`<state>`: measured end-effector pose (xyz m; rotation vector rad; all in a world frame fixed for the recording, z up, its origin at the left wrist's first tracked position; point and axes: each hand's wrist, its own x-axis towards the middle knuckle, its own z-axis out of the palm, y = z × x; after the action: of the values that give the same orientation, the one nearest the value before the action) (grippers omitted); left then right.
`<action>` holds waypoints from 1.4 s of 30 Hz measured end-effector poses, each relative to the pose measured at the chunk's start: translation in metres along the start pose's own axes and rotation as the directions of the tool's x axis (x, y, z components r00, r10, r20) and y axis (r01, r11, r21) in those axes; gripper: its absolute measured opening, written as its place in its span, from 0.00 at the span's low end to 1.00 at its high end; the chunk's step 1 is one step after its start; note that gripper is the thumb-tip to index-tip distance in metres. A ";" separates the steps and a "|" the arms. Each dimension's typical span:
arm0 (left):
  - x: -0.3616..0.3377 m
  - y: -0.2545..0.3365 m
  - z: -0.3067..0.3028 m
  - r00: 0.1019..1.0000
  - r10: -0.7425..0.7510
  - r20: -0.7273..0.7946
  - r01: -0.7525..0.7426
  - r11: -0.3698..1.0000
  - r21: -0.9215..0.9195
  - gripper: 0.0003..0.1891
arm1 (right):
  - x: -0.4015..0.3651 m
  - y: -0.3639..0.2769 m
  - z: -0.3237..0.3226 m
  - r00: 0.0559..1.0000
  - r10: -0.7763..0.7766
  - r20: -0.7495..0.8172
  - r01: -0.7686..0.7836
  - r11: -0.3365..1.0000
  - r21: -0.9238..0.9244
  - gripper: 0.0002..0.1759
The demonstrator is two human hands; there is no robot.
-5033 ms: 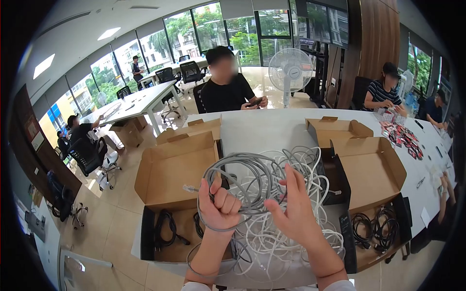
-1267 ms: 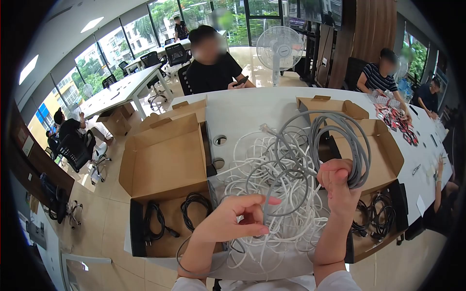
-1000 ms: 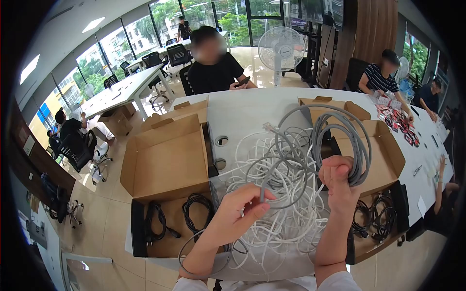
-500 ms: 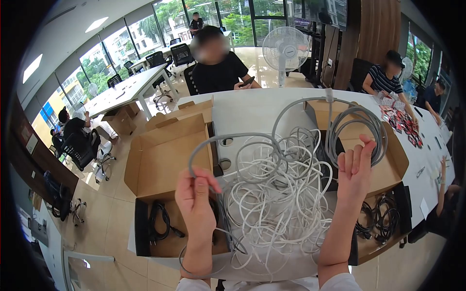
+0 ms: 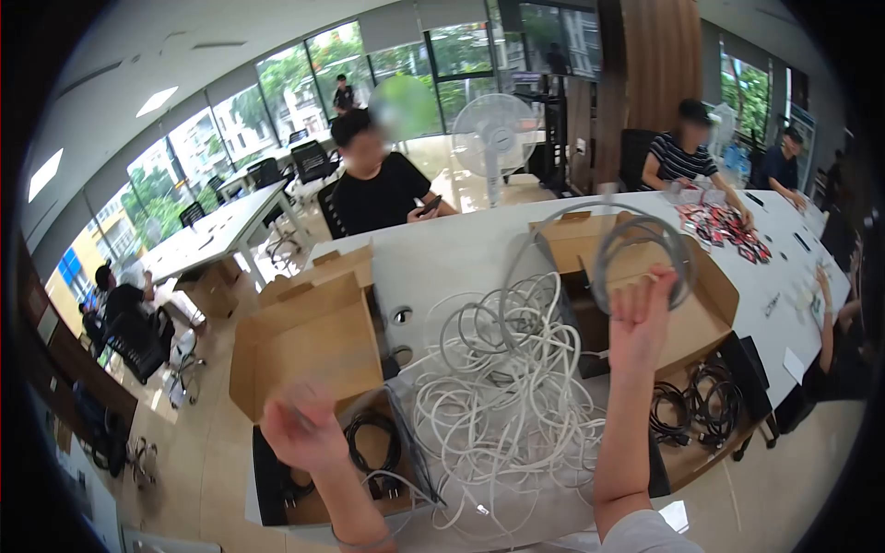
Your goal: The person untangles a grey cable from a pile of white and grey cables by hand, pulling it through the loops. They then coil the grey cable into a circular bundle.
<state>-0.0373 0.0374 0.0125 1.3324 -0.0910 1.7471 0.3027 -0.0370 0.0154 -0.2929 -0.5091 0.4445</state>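
My right hand [image 5: 638,309] is raised over the right box, its fingers closed around a coiled grey cable [image 5: 601,263]. One grey strand runs from the coil down to the tangled pile of white and grey cables [image 5: 502,396] in the middle of the table. Over the left box, my left hand [image 5: 302,429] is smeared by motion; its fingers look closed, with a greyish bit of the cable between them. A thin grey cable stretch passes by my left forearm.
An open cardboard box [image 5: 309,346] on the left and another open box [image 5: 710,318] on the right hold black cables. Across the white table [image 5: 433,249] a person [image 5: 383,189] holds a phone. Red packets [image 5: 724,226] lie before another person at the far right.
My left hand has swept left and down, away from the cable pile. My right hand still holds the coil. The view has shifted, so the table appears lower.
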 end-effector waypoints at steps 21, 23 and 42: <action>-0.019 -0.034 0.056 0.804 -0.479 0.352 0.433 0.878 0.205 0.60 | -0.059 0.032 0.021 0.295 0.594 0.748 -0.688 0.675 -0.265 0.23; -0.019 -0.030 0.048 0.743 -0.557 0.371 0.440 0.824 0.356 0.49 | -0.060 0.033 0.022 0.295 0.638 0.711 -0.729 0.631 -0.264 0.22; -0.026 -0.034 0.060 0.602 -0.774 0.196 0.798 0.570 -0.196 0.16 | -0.070 0.047 0.050 0.840 0.455 0.297 -0.084 0.649 -0.756 0.30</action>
<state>0.0303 0.0093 0.0021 1.0022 0.2004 0.8539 0.2062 -0.0212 0.0113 -1.0717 -1.1330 0.6109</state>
